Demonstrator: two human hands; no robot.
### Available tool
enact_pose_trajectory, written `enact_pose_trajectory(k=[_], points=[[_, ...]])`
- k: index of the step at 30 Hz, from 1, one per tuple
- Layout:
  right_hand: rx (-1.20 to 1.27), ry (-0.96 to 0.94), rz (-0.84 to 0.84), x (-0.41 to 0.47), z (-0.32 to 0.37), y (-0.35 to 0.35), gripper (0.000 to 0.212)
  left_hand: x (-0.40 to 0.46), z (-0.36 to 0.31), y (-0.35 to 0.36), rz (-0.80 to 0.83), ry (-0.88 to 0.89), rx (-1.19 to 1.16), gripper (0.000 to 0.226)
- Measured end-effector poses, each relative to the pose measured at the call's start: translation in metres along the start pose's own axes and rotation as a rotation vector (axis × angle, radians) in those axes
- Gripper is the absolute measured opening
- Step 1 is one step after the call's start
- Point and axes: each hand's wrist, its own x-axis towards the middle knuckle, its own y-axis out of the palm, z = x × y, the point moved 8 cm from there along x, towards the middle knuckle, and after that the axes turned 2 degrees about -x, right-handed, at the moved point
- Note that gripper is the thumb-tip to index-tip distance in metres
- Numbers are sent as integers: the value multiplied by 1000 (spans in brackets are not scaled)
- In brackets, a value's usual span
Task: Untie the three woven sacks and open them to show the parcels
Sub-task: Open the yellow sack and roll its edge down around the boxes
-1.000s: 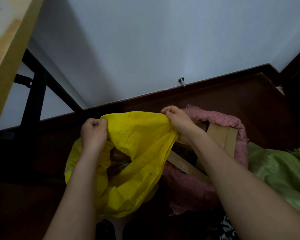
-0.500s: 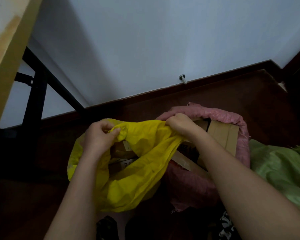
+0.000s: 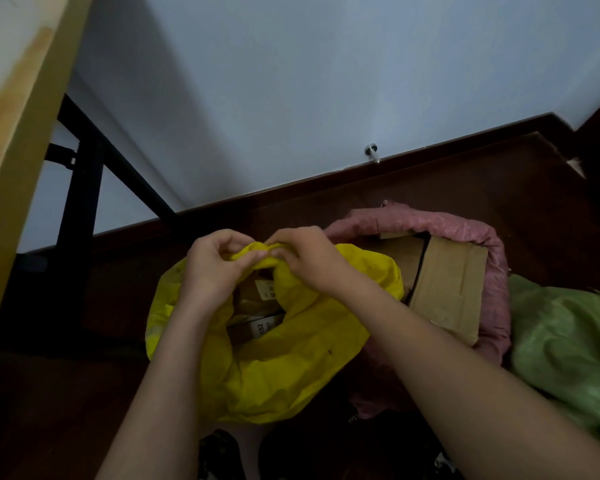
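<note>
1. Your left hand point(image 3: 212, 271) and right hand point(image 3: 307, 259) pinch the far rim of the yellow sack point(image 3: 291, 358), fingertips nearly touching.
2. Labelled parcels point(image 3: 257, 306) show inside its mouth.
3. Right of the yellow sack, the pink sack point(image 3: 492, 306) stands open (cardboard box point(image 3: 451, 289) inside); the green sack point(image 3: 565, 341) lies beyond.

Bright yellow sack point(image 3: 291, 368), plain, no pattern. Right of the yellow sack: dusty pink sack point(image 3: 492, 299) with brown cardboard box point(image 3: 447, 289); further right, pale green sack point(image 3: 565, 344). Inside the yellow sack: tan parcels point(image 3: 253, 306), white labels with black print. Beyond it: dark reddish-brown floor point(image 3: 430, 188), white wall point(image 3: 326, 81).
</note>
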Motion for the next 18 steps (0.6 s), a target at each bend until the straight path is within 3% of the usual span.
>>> enact_pose_trajectory(k=[3, 5, 7, 9, 12, 14, 16, 18], points=[[26, 139, -77, 7, -14, -15, 20, -2, -2, -3, -10, 77, 351, 66], [62, 224, -120, 7, -24, -22, 22, -2, 3, -8, -46, 72, 554, 69], [120, 325, -136, 6, -34, -26, 25, -1, 9, -21, -96, 25, 489, 49], [216, 424, -127, 3, -44, -26, 27, -2, 16, -33, -83, -53, 275, 27], [408, 548, -153, -1, -57, -26, 25, -8, 24, -42, 6, -233, -114, 10], [510, 592, -191, -3, -61, -23, 20, -12, 29, -39, 51, -324, -245, 7], [540, 589, -208, -4, -60, -21, 22, -9, 32, -36, 47, -287, -199, 13], [512, 549, -181, -4, -55, -21, 30, -3, 25, -40, -14, -140, 48, 20]])
